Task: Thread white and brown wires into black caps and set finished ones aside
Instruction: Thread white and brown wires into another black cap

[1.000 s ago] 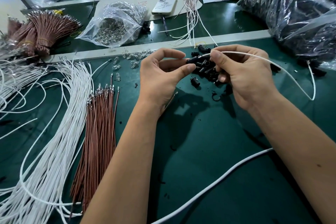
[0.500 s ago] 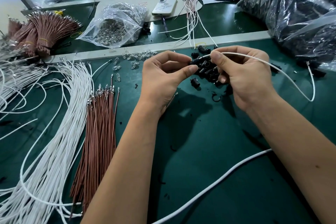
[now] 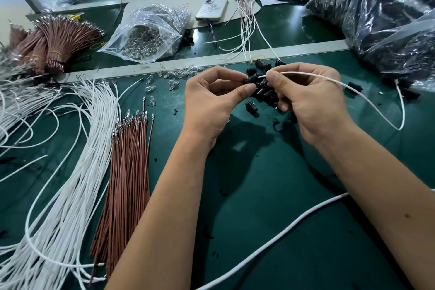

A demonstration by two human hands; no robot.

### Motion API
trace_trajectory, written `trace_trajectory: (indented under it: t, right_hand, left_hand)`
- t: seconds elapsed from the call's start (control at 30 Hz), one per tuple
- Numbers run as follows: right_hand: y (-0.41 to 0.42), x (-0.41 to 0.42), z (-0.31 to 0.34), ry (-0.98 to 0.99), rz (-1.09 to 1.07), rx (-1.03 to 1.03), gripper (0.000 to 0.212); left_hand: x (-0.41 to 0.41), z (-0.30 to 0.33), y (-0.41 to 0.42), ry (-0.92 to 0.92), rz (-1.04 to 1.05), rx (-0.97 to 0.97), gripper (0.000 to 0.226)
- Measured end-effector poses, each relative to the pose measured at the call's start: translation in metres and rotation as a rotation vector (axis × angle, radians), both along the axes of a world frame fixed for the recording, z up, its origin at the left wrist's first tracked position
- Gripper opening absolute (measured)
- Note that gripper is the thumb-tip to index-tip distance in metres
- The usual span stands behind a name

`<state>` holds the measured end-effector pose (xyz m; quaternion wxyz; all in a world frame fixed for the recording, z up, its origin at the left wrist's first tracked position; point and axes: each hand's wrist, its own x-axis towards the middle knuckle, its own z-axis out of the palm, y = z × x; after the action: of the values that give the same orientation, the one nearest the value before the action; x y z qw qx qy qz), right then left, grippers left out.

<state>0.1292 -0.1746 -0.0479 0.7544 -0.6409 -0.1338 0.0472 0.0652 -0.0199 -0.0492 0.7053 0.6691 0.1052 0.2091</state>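
Note:
My left hand (image 3: 211,99) pinches a black cap (image 3: 251,79) between thumb and fingers at the table's middle. My right hand (image 3: 308,99) pinches a white wire (image 3: 367,99) close to its tip, and that tip meets the cap's end. The wire loops off to the right and back up. A small heap of loose black caps (image 3: 266,94) lies under both hands. Loose white wires (image 3: 77,148) and brown wires (image 3: 129,172) lie in bundles at the left. Finished wires with caps (image 3: 247,14) lie at the back.
A clear bag of small bulbs (image 3: 153,33) and tied brown wire bundles (image 3: 54,42) sit at the back left. Loose bulbs (image 3: 179,73) lie along a metal strip (image 3: 306,49). Big bags of black parts (image 3: 388,19) fill the right. A phone (image 3: 211,8) and a thick white cable (image 3: 282,238) lie nearby.
Both hands stayed in place while the wire's tip was worked a little toward the cap; the fingers shifted slightly. Nothing else moved.

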Motion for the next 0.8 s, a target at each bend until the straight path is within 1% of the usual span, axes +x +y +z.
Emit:
trace_trajectory:
  t: [0.07,0.17,0.33,0.43,0.53,0.63,0.7,0.8]
  right_hand:
    - [-0.001,-0.001,0.001,-0.031,-0.026,-0.034,0.014]
    - [-0.001,-0.002,0.002,-0.074,-0.063,-0.053,0.013]
    - [0.002,-0.004,0.001,-0.078,-0.033,-0.050,0.012]
    - [0.002,-0.002,0.001,-0.020,0.021,-0.005,0.015]
    - [-0.001,0.002,0.003,0.103,0.098,0.070,0.017]
    - [-0.005,0.006,0.004,0.204,0.190,0.099,0.004]
    - [-0.006,0.007,0.003,0.205,0.202,0.084,0.010]
    - [-0.005,0.006,0.002,0.197,0.227,0.087,0.012]
  left_hand:
    - [0.000,0.000,0.000,-0.012,0.008,-0.006,0.021]
    - [0.001,0.000,-0.002,-0.010,0.003,0.044,0.020]
    - [0.002,-0.002,-0.002,-0.005,0.010,0.086,0.020]
    - [0.002,-0.001,-0.001,-0.008,0.000,0.075,0.020]
    - [0.001,0.001,-0.002,-0.011,-0.046,0.051,0.019]
    - [-0.001,0.002,-0.002,-0.031,-0.085,0.008,0.019]
    - [-0.001,0.002,-0.001,-0.038,-0.086,-0.005,0.018]
    - [-0.001,0.001,0.000,-0.040,-0.068,0.043,0.018]
